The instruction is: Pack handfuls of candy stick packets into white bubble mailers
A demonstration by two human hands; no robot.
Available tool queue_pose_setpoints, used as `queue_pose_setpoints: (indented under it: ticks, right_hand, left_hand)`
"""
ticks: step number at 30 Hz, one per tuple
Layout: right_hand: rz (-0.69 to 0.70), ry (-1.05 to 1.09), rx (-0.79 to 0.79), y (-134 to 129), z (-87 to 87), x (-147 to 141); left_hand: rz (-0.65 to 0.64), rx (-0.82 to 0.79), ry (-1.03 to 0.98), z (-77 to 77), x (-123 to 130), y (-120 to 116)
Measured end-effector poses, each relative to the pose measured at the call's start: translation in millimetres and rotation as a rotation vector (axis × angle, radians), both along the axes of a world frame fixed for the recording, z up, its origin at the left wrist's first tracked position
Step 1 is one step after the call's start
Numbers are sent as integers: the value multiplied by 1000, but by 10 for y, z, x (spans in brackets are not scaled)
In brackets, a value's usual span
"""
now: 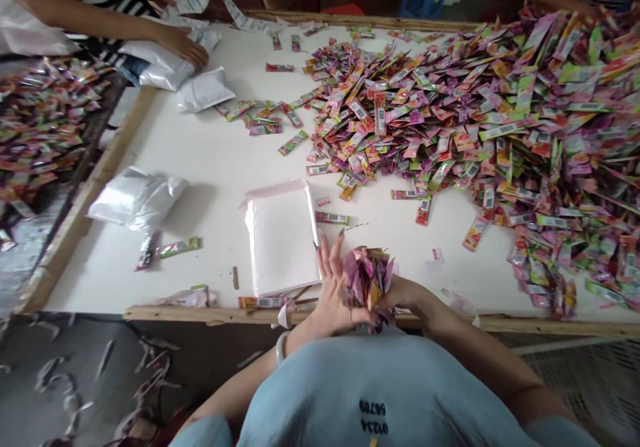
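Observation:
A bunch of small candy sachets (369, 277), mostly purple with some yellow and green, is upright against the table's near edge. My right hand (403, 295) is closed around its right side; the fingertips are partly hidden behind the packets. On the left of the bunch, my left hand (333, 294) has its fingers stretched out and apart, with the thumb and palm touching the packets. Those fingers reach the right edge of a stack of clear plastic bags (283, 237). Just beyond my fingertips lies a single red and green sachet (333, 218).
A large heap of sachets (450, 120) covers the right and back of the white table. Silvery filled bags (137, 197) lie at left. Across the table, a co-worker's hand (183, 44) rests on more filled bags. A wooden rim (200, 314) edges the table.

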State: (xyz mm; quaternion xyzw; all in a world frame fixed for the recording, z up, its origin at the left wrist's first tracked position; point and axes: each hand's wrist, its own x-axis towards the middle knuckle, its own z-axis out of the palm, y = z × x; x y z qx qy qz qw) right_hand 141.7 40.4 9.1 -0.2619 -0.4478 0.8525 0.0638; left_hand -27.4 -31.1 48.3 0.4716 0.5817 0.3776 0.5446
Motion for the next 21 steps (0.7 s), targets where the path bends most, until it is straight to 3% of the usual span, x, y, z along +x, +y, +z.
queue_pose_setpoints:
  ticks: [5, 9, 12, 14, 15, 17, 19, 21]
  right_hand:
    - [-8, -48, -134, -38, -26, 8]
    - [46, -52, -165, -108, 84, -37]
    - [56, -34, -151, -150, 245, -56]
    - [33, -46, -144, -116, 322, -25]
    - [-6, -63, -141, -73, 338, 2]
    - [-166, -106, -129, 66, 320, 61]
    - [-420, -128, -115, 248, 271, 97]
    - [-661, -112, -94, 435, 255, 79]
  left_hand:
    - [-174, 142, 281, 44, -150, 59]
    - [-428, 154, 204, 53, -379, 110]
    - [-543, 180, 142, 69, -718, 356]
    - [-614, 159, 207, 58, -1081, 623]
    - [-578, 160, 294, 37, -1296, 762]
    - [-333, 223, 599, -38, -1743, 1000]
    - [-247, 162, 888, -129, -2111, 1142]
    - [-240, 28, 1035, -186, -2297, 1191]
